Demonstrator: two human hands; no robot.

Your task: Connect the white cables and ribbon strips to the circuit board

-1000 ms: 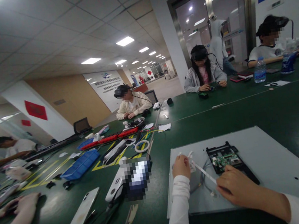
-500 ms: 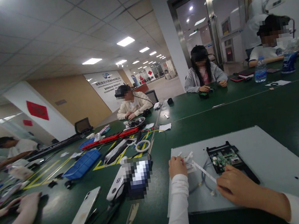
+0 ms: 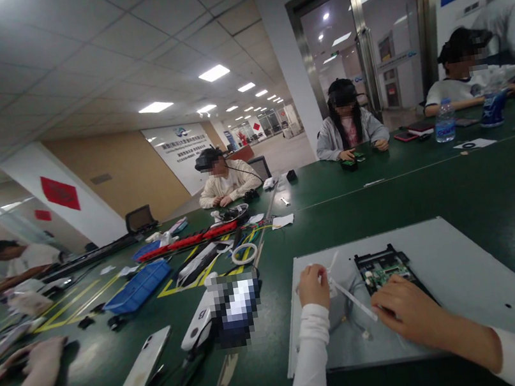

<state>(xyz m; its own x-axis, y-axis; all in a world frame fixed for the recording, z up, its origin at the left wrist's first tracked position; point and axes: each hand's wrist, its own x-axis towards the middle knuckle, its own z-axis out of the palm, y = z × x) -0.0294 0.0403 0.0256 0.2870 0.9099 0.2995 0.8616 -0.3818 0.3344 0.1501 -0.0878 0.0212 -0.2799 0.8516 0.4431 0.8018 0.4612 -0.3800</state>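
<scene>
While gripping the near end of a white strip [image 3: 353,300] in the right hand [image 3: 405,311], holds the left hand [image 3: 313,288] with fingertips bunched at the far end; cannot tell whether pinching it. Slants lengthwise over a grey panel [image 3: 470,290] on the table [image 3: 432,193], with its near end pointing rightward, left of a circuit board [image 3: 385,269]. Farther left, shows a blue basket [image 3: 133,299]; cannot make out its contents. At right, shows an upright bottle [image 3: 444,123].
</scene>
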